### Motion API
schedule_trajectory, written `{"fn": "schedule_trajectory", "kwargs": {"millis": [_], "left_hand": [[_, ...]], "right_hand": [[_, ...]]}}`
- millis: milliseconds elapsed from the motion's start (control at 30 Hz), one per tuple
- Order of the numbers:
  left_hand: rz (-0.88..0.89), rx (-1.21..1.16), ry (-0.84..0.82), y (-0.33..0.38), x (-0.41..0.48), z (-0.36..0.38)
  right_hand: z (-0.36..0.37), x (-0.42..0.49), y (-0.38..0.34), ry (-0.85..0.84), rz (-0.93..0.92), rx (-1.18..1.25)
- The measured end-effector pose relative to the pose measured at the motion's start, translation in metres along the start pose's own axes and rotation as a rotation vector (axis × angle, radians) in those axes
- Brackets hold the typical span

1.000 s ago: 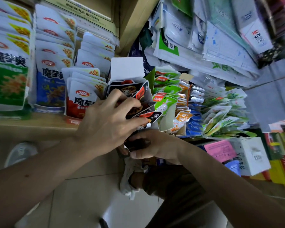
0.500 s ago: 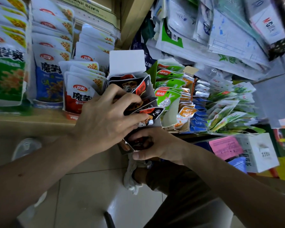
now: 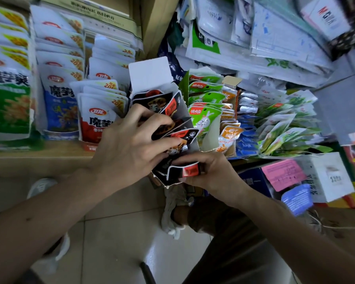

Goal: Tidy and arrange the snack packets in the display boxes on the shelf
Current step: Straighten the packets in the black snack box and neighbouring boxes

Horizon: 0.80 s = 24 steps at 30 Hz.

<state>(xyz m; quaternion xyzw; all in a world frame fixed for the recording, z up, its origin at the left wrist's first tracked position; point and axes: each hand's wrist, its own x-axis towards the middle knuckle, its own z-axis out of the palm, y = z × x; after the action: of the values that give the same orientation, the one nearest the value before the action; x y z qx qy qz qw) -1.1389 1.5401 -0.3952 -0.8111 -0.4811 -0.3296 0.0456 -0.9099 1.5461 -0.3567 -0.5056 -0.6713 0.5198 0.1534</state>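
The left hand keeps its bent fingers hooked over and between the row of black foil snack packets, holding them toward the far end. The right hand, just beside it, now pinches one black red-labelled foil packet that has risen at the near end of the row. Row and packet sit in the white cardboard display box, which appears to overhang the near edge of the wooden shelf; the packet is probably being seated in front, and the row still fans unevenly.
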Motion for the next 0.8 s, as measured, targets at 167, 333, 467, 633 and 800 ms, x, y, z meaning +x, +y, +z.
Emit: {"fn": "schedule_trajectory", "kwargs": {"millis": [167, 333, 467, 633, 800], "left_hand": [[0.039, -0.037, -0.044, -0.004, 0.002, 0.000], [0.127, -0.090, -0.089, -0.009, 0.006, -0.005], [0.077, -0.140, -0.096, -0.005, 0.008, -0.004], [-0.011, -0.174, 0.001, 0.004, 0.009, 0.002], [-0.100, -0.219, -0.019, 0.008, 0.013, -0.002]], "right_hand": [[-0.007, -0.008, -0.007, 0.130, 0.058, 0.022], [-0.012, 0.000, -0.005, 0.299, 0.016, -0.118], [-0.014, 0.006, -0.001, 0.415, -0.047, -0.259], [-0.007, 0.008, 0.004, 0.441, -0.143, -0.288], [0.000, 0.007, 0.011, 0.435, -0.256, -0.471]]}}
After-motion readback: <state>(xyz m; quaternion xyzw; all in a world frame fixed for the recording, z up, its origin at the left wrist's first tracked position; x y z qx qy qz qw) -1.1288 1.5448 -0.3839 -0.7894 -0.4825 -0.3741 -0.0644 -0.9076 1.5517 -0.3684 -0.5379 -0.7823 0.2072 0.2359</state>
